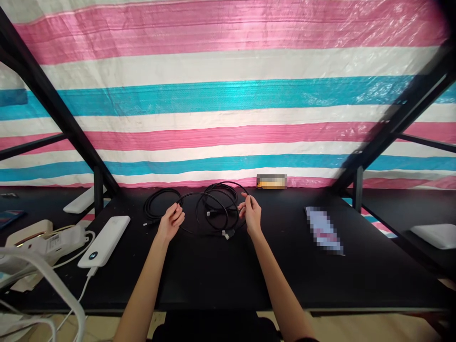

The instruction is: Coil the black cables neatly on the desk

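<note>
Black cable (pixel 210 209): we find it in loose loops on the black table (pixel 213 280), strung between our two hands. Well left of the grip, a white power bank (pixel 105 240) lies flat. Our left hand (pixel 171 221) has its fingers curled shut round one strand. Our right hand (pixel 251 213) pinches another at the loops' right side. Right of the grip, well apart, lies a blurred packet (pixel 324 230). Behind the grip hangs a pink, white and blue striped tarp (pixel 228 95), with black frame struts (pixel 53 102) slanting on either side.
</note>
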### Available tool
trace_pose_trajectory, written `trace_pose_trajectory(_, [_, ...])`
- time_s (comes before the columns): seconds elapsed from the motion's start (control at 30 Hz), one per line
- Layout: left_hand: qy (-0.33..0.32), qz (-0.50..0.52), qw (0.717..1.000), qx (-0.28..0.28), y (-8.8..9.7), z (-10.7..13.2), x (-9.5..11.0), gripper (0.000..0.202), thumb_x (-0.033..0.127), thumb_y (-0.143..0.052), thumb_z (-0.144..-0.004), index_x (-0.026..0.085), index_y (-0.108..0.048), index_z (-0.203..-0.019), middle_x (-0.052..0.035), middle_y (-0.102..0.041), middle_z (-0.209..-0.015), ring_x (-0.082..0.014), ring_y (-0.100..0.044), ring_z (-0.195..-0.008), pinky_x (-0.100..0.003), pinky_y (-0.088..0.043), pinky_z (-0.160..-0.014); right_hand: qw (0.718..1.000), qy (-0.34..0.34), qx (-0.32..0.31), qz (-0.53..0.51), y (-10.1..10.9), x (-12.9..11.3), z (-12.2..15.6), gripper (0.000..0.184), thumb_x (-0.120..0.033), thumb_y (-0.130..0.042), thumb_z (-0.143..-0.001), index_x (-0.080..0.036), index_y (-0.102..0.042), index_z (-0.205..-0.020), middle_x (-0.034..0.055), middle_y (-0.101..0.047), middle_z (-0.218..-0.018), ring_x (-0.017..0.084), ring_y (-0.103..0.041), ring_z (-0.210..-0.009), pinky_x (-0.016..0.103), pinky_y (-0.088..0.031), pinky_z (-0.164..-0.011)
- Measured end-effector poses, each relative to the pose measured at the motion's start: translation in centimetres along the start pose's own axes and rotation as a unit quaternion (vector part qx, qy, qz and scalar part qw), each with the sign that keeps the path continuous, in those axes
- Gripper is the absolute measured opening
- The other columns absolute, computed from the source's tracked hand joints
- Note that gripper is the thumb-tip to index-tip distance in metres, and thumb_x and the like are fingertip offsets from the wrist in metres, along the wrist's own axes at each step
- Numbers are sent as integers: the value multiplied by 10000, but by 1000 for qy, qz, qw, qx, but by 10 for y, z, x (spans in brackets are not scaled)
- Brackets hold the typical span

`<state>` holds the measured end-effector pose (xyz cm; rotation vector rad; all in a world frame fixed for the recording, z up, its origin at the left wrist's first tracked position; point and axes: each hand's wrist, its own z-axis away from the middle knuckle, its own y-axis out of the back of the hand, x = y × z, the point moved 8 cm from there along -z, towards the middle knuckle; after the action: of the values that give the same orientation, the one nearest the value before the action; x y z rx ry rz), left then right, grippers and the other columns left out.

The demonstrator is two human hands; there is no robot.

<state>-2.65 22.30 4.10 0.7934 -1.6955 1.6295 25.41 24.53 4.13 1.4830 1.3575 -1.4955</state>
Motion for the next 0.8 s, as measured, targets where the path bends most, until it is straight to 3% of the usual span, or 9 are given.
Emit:
trace_pose_trajectory(0.17, [-80,87,992,49,23,3,22,406,453,-541,-839,185,-466,-544,83,-130,-412,-61,-122,-340,-189,-210,-340,998,35,47,2,15,-11,-3,470,-569,-463,-824,-152,-578,-1008,-61,-511,-543,43,-418,-319,169,-298,-321])
trace_pose_trajectory(0.3, [-170,181,964,91,43,9,45,448,487,-478,-873,190,-506,-539,69,-133,-385,-72,-110,-341,-190,-179,-322,992,74,98,6,30,-21,-4,435,-549,-460,-839,-158,-591,-976,-67,-479,-548,36,-409,-327,170,-296,-336])
trace_pose_trajectory(0.4, [-191,211,952,110,51,13,52,468,487,-421,-900,196,-543,-554,65,-140,-378,-76,-125,-337,-189,-182,-314,989,92,117,3,34,-26,-3,431,-547,-447,-845,-162,-586,-978,-75,-452,-539,38,-403,-336,170,-308,-344])
trace_pose_trajectory(0.47, [-183,243,948,94,51,11,51,493,491,-384,-912,194,-559,-559,66,-119,-383,-76,-129,-331,-190,-178,-307,987,101,122,1,35,-30,-2,435,-553,-439,-846,-161,-580,-974,-83,-430,-527,39,-396,-337,169,-314,-347])
trace_pose_trajectory(0.6, [-149,327,933,11,45,3,46,574,532,-293,-920,182,-584,-570,73,-69,-403,-74,-129,-314,-198,-167,-288,984,119,133,-14,37,-35,-2,426,-552,-446,-844,-161,-575,-952,-91,-413,-513,40,-394,-332,164,-308,-343])
trace_pose_trajectory(0.8, [-87,355,927,-80,28,1,38,561,490,-258,-943,147,-605,-667,89,-153,-401,-38,-188,-272,-166,-162,-252,988,107,107,-27,34,-36,-4,424,-546,-479,-833,-159,-592,-964,-93,-398,-504,39,-375,-336,162,-308,-333])
